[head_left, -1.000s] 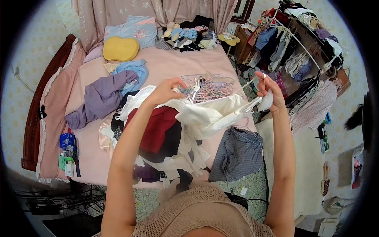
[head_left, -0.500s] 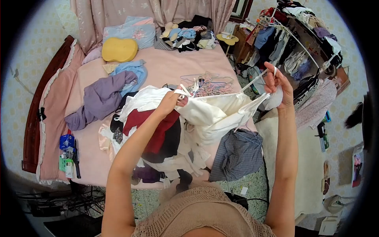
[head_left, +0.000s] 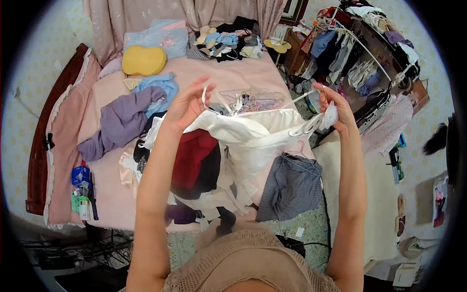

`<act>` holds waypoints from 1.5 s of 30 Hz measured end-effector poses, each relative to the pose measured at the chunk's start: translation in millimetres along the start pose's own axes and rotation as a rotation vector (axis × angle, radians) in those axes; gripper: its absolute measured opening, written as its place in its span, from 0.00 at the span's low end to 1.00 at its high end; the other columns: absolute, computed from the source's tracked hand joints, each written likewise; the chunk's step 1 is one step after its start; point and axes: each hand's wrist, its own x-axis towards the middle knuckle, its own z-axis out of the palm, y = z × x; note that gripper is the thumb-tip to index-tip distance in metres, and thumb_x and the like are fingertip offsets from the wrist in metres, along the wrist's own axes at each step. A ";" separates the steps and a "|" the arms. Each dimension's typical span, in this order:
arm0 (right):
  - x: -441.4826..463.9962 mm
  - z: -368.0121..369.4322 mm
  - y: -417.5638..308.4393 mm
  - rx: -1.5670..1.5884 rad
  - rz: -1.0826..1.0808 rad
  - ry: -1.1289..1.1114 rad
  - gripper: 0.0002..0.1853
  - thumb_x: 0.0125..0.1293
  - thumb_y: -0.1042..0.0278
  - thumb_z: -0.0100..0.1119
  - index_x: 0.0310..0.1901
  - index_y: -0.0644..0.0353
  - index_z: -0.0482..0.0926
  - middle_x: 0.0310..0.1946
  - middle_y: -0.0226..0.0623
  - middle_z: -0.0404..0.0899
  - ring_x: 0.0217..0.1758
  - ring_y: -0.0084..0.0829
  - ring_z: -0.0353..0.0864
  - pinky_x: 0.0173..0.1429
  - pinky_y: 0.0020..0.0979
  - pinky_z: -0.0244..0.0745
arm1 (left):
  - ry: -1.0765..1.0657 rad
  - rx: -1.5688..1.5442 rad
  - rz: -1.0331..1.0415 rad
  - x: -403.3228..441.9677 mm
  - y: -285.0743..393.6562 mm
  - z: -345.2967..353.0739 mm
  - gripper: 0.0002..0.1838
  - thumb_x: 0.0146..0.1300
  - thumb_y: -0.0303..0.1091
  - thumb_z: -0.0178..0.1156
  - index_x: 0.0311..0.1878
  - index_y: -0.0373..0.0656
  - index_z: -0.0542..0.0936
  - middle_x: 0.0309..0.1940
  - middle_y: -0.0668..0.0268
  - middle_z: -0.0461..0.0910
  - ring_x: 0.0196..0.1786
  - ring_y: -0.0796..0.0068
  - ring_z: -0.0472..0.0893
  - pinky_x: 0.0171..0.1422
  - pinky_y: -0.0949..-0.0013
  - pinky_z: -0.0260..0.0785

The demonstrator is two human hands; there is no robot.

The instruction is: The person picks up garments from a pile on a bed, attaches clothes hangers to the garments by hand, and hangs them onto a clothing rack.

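Observation:
A white strappy garment (head_left: 262, 127) is stretched between my hands above the bed. My left hand (head_left: 190, 104) has a thin white strap looped over its fingers, which are partly spread at the garment's left end. At the other end, my right hand (head_left: 335, 108) holds straps and a bunched white part, its fingers curled. Behind the garment lies a tangle of hangers (head_left: 253, 100). Below it sit a dark red cloth (head_left: 192, 158) and other white and black clothes. Grey shorts (head_left: 289, 187) with a hanger lie at the bed's near right edge.
The pink bed (head_left: 219, 73) bears a yellow cushion (head_left: 143, 60), a purple garment (head_left: 119, 121) and a clothes heap (head_left: 231, 40) at the back. A loaded clothes rack (head_left: 369, 51) stands at the right. Small boxes (head_left: 81, 175) lie at the bed's left near corner.
My left hand has moved left and up, and its fingers have opened out with the strap round them. My right hand has shifted slightly left. The garment is spread wider.

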 end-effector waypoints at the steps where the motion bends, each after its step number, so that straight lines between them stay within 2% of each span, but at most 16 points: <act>1: 0.5 -0.4 0.9 -0.004 0.005 -0.004 0.21 0.64 0.62 0.48 0.55 0.66 0.69 0.21 0.22 0.66 0.19 0.13 0.61 0.26 0.17 0.60 | 0.021 0.141 -0.055 -0.8 0.6 1.7 0.24 0.60 0.31 0.51 0.60 0.36 0.62 0.52 0.55 0.69 0.46 0.75 0.75 0.51 0.71 0.69; 5: 4.6 3.2 -1.4 -0.108 -0.101 0.087 0.20 0.63 0.63 0.49 0.54 0.65 0.69 0.21 0.23 0.68 0.20 0.15 0.63 0.26 0.18 0.62 | 0.017 0.043 0.098 -3.0 10.5 45.1 0.24 0.61 0.29 0.52 0.60 0.36 0.62 0.53 0.55 0.68 0.49 0.72 0.74 0.58 0.68 0.67; 8: 6.8 3.0 -7.6 -0.083 -0.216 0.088 0.20 0.63 0.67 0.49 0.55 0.65 0.67 0.21 0.24 0.68 0.21 0.15 0.64 0.25 0.19 0.62 | -0.105 0.165 0.037 0.0 9.8 70.0 0.24 0.61 0.29 0.51 0.60 0.36 0.61 0.54 0.55 0.68 0.52 0.71 0.73 0.60 0.67 0.65; 13: 4.5 -0.7 -16.2 -0.066 -0.266 0.050 0.19 0.63 0.68 0.47 0.56 0.65 0.67 0.21 0.24 0.69 0.20 0.15 0.64 0.25 0.18 0.62 | -0.157 0.154 0.151 5.5 8.0 101.6 0.25 0.61 0.29 0.52 0.61 0.38 0.61 0.55 0.55 0.67 0.53 0.71 0.72 0.59 0.66 0.66; 16: -3.7 -1.1 -18.4 -0.192 -0.178 0.000 0.20 0.64 0.68 0.47 0.56 0.65 0.67 0.20 0.24 0.69 0.19 0.15 0.64 0.24 0.17 0.62 | -0.164 0.294 -0.038 6.6 -8.4 97.6 0.25 0.61 0.30 0.52 0.61 0.39 0.61 0.55 0.55 0.68 0.51 0.71 0.74 0.55 0.68 0.70; 18: -12.0 -0.5 -17.9 -0.329 -0.026 0.030 0.19 0.64 0.66 0.48 0.55 0.65 0.67 0.19 0.23 0.68 0.17 0.14 0.63 0.22 0.17 0.62 | -0.207 0.216 -0.217 -4.6 -25.1 96.4 0.24 0.61 0.30 0.52 0.60 0.38 0.62 0.51 0.54 0.72 0.44 0.72 0.78 0.42 0.71 0.76; 21: -15.3 -19.6 -19.3 -0.256 0.009 -0.116 0.20 0.64 0.66 0.48 0.56 0.65 0.67 0.19 0.23 0.67 0.16 0.14 0.62 0.21 0.17 0.61 | -0.240 0.298 -0.440 -37.8 -40.3 129.6 0.21 0.62 0.30 0.51 0.57 0.33 0.64 0.41 0.52 0.77 0.28 0.69 0.81 0.23 0.75 0.74; 23: -13.9 -28.3 -21.6 -0.148 -0.088 -0.141 0.21 0.64 0.65 0.48 0.56 0.66 0.66 0.18 0.23 0.66 0.16 0.14 0.61 0.20 0.16 0.60 | -0.283 0.287 -0.428 -49.1 -42.0 131.6 0.16 0.63 0.29 0.49 0.51 0.30 0.69 0.38 0.52 0.78 0.26 0.68 0.81 0.24 0.74 0.74; 25: -7.5 -29.0 -15.2 -0.134 -0.061 -0.090 0.21 0.64 0.66 0.48 0.56 0.66 0.66 0.18 0.24 0.66 0.16 0.14 0.61 0.20 0.16 0.60 | -0.297 0.260 -0.402 -48.0 -41.3 117.6 0.14 0.63 0.28 0.48 0.50 0.30 0.70 0.37 0.52 0.78 0.25 0.69 0.81 0.24 0.74 0.74; 28: 8.8 -16.9 13.2 -0.224 0.012 -0.038 0.21 0.62 0.65 0.49 0.54 0.68 0.67 0.18 0.24 0.67 0.16 0.13 0.62 0.19 0.16 0.59 | -0.126 0.287 -0.288 -27.0 -61.3 62.5 0.15 0.63 0.31 0.50 0.50 0.36 0.72 0.41 0.59 0.78 0.29 0.78 0.79 0.31 0.78 0.71; 30: 22.5 -2.9 49.9 -0.349 0.107 -0.090 0.19 0.61 0.66 0.49 0.52 0.65 0.70 0.19 0.23 0.69 0.18 0.13 0.64 0.21 0.15 0.62 | 0.140 0.207 -0.302 -12.3 -82.4 25.5 0.16 0.63 0.36 0.50 0.50 0.37 0.72 0.42 0.62 0.78 0.28 0.81 0.77 0.34 0.78 0.70; 32: 38.3 5.0 101.1 -0.477 0.169 -0.195 0.16 0.63 0.64 0.48 0.49 0.63 0.74 0.20 0.24 0.70 0.24 0.16 0.69 0.31 0.19 0.68 | 0.184 0.195 -0.425 -3.6 -110.1 -8.7 0.18 0.63 0.41 0.50 0.50 0.38 0.73 0.43 0.64 0.77 0.29 0.83 0.75 0.36 0.77 0.70; 36: 60.6 33.1 187.3 -0.576 0.247 -0.454 0.13 0.65 0.63 0.47 0.43 0.63 0.75 0.24 0.29 0.74 0.28 0.19 0.74 0.33 0.24 0.71 | 0.293 0.033 -0.649 12.0 -153.9 -39.4 0.21 0.64 0.48 0.48 0.49 0.41 0.74 0.40 0.67 0.78 0.29 0.82 0.74 0.44 0.73 0.71; 40: 87.4 39.7 246.7 -0.695 0.263 -0.604 0.12 0.64 0.62 0.48 0.40 0.63 0.74 0.28 0.32 0.77 0.30 0.21 0.76 0.35 0.25 0.72 | 0.319 0.013 -0.523 28.2 -180.1 -83.7 0.17 0.64 0.44 0.50 0.48 0.42 0.75 0.37 0.70 0.78 0.28 0.87 0.71 0.40 0.78 0.68; 42: 110.4 27.8 271.1 -0.439 0.268 -0.691 0.12 0.65 0.62 0.47 0.41 0.63 0.74 0.31 0.29 0.76 0.31 0.21 0.75 0.37 0.24 0.71 | 0.432 -0.047 -0.432 32.9 -184.5 -114.9 0.13 0.64 0.39 0.51 0.45 0.42 0.75 0.34 0.71 0.77 0.26 0.87 0.69 0.37 0.78 0.67; 45: 153.9 -0.6 295.5 -0.491 0.404 -0.544 0.15 0.63 0.58 0.50 0.39 0.63 0.76 0.30 0.30 0.77 0.31 0.21 0.76 0.37 0.23 0.71 | 0.568 -0.059 -0.395 41.9 -187.5 -141.8 0.11 0.63 0.36 0.51 0.43 0.41 0.75 0.38 0.70 0.77 0.23 0.88 0.66 0.34 0.79 0.63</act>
